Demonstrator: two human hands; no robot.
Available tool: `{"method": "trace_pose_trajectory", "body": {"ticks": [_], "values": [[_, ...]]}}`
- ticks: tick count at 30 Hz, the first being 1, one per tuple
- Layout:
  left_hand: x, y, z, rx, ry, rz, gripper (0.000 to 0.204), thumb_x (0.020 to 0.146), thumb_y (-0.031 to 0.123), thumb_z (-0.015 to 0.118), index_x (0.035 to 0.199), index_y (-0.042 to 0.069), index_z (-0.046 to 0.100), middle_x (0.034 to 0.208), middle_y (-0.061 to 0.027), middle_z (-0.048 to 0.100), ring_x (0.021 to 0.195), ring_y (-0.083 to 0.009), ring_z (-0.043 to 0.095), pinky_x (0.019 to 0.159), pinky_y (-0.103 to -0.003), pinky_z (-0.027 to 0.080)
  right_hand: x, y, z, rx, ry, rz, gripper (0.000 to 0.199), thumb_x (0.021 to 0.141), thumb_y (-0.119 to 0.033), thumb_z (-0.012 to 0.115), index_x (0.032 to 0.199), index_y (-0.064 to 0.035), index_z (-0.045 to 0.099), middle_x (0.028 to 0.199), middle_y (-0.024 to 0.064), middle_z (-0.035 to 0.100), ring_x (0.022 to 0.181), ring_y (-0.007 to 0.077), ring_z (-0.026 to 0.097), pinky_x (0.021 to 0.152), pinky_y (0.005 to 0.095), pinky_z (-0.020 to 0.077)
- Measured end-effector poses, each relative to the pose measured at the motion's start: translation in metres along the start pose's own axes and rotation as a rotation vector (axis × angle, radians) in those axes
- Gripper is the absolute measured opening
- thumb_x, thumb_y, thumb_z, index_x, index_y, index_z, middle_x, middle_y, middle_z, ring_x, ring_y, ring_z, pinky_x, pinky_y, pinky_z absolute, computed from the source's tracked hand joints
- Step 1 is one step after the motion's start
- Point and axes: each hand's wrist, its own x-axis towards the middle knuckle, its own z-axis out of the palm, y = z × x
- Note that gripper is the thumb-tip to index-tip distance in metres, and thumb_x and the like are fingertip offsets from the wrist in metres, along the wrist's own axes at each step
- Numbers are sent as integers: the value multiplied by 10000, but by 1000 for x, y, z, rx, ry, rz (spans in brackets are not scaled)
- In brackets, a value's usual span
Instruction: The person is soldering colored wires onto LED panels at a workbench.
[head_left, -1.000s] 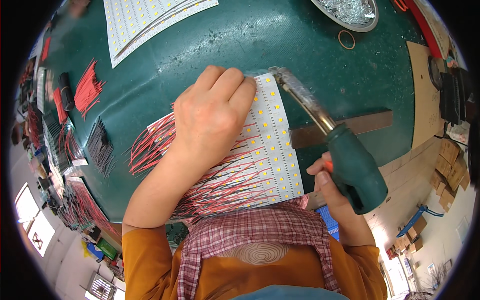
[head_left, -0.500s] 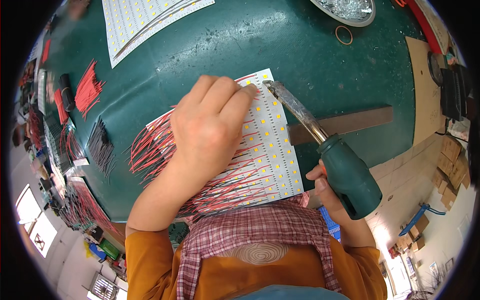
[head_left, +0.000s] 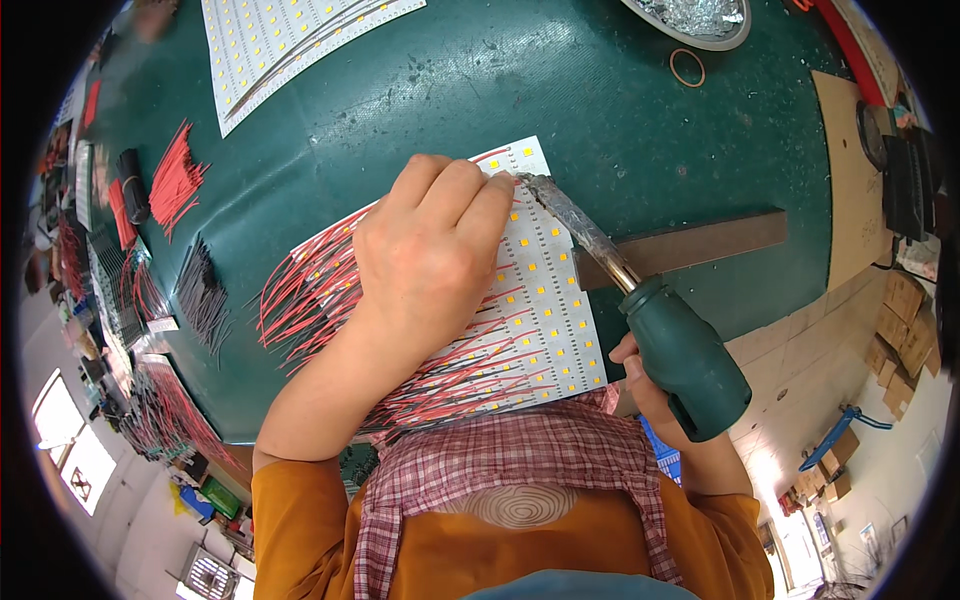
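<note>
LED strip panel (head_left: pixel 540 300), white with rows of small yellow chips, lies flat on the green desk (head_left: pixel 420 90) just in front of the body. Looks thin, light and somewhat flexible; likely slides easily on the smooth desk mat unless pinned. Carries red and black lead wires (head_left: pixel 310 300) fanning off its left edge, soft and springy, easily bent or pulled loose at fresh joints. Best held by pressing down on bare board between chip rows, or lifted by its long edges, never by the wires.

Head view: left hand (head_left: pixel 435 255) spread palm-down over the panel, fingertips pinching something small at the top edge, probably a wire end, though hidden under the fingers. Right hand (head_left: pixel 650 385) clenched around the green handle of a soldering iron (head_left: pixel 640 300), mostly hidden behind it; metal tip meets the panel's top edge just beside the left fingertips. Tip surely hot, so closeness to skin and wire insulation calls for care. Dark flat bar (head_left: pixel 700 245) lies under the iron's shaft, right of the panel.

Further off: loose bundles of red wires (head_left: pixel 175 180) and black wires (head_left: pixel 205 295) at left, more LED panels (head_left: pixel 290 40) at top, a rubber band (head_left: pixel 686 68) and a metal dish (head_left: pixel 700 25) at top right, cardboard sheet (head_left: pixel 850 190) at right.
</note>
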Motion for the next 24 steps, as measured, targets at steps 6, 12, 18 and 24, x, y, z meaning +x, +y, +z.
{"method": "trace_pose_trajectory", "body": {"ticks": [6,12,18,24], "values": [[-1,1,3,30,-5,-12,247,653,87,687,899,78,699,813,-16,585,786,-187,614,547,-306,496,4,-7,2,110,88,166,316,725,-53,728,1035,-100,691,921,87,679,756,256,673,607,352,551],[-1,0,4,42,-15,-15,237,657,82,685,893,72,693,829,-24,588,791,-195,614,561,-310,505,3,0,8,-10,150,61,256,756,-43,739,1006,-87,703,939,92,696,763,258,690,628,345,562],[-1,-1,0,-76,70,-22,262,646,57,688,908,72,702,823,-20,595,773,-197,604,564,-320,503,-2,-5,7,-99,147,65,269,755,-68,752,1019,-101,709,957,98,680,743,252,679,605,344,550],[-9,5,1,-47,-3,-50,270,644,58,690,912,73,716,781,-13,595,760,-196,601,567,-312,499,-14,9,3,13,15,-13,287,910,37,583,1194,-5,582,958,92,665,763,108,578,718,270,500]]}}
